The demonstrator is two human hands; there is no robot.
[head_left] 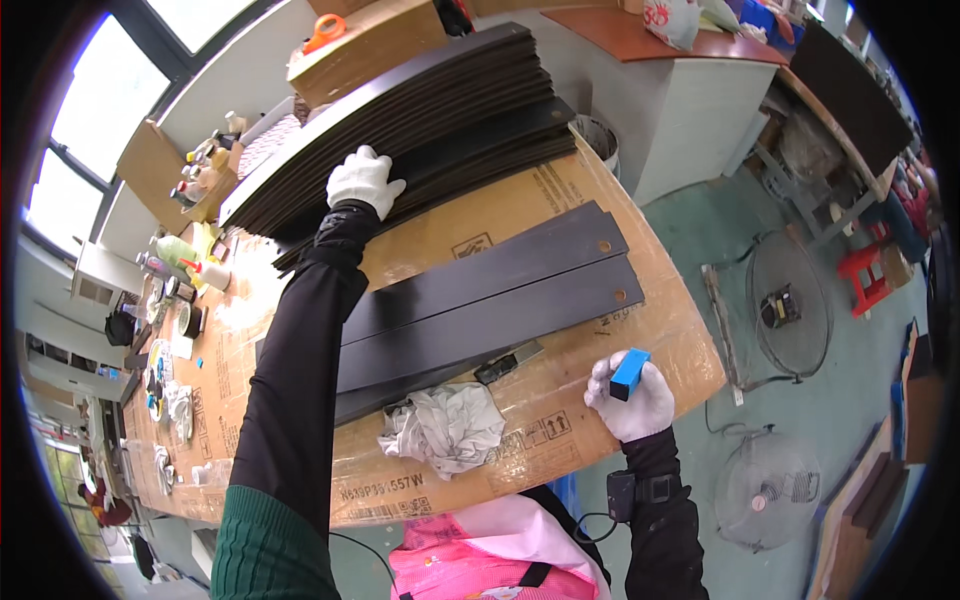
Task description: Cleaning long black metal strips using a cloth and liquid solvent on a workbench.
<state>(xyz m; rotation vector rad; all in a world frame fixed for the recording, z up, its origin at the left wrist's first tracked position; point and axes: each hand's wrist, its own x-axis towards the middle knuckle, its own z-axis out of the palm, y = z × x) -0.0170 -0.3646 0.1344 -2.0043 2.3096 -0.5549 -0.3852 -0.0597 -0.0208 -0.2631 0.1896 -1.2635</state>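
My left hand (pixel 364 183), in a white glove, rests against the near side of a tall stack of long dark boards (pixel 450 80). Its fingers reach over the board edges and its thumb stands apart. In my right hand (pixel 640 408), also gloved, is a small blue block (pixel 630 372) with a dark end face, held above the table's right part. Between the hands, two dark boards (pixel 500 300) lie side by side, each with a round hole near its right end. A crumpled white cloth (pixel 445 428) lies below them, with a small dark object (pixel 507 362) close by.
Cardboard under clear film covers the table (pixel 390 490). Bottles and a white container with a red tip (pixel 210 273) crowd its left side. An orange tape dispenser (pixel 324 32) sits on a carton behind the stack. Fans (pixel 768 490) and a red stool (pixel 865 275) stand on the right.
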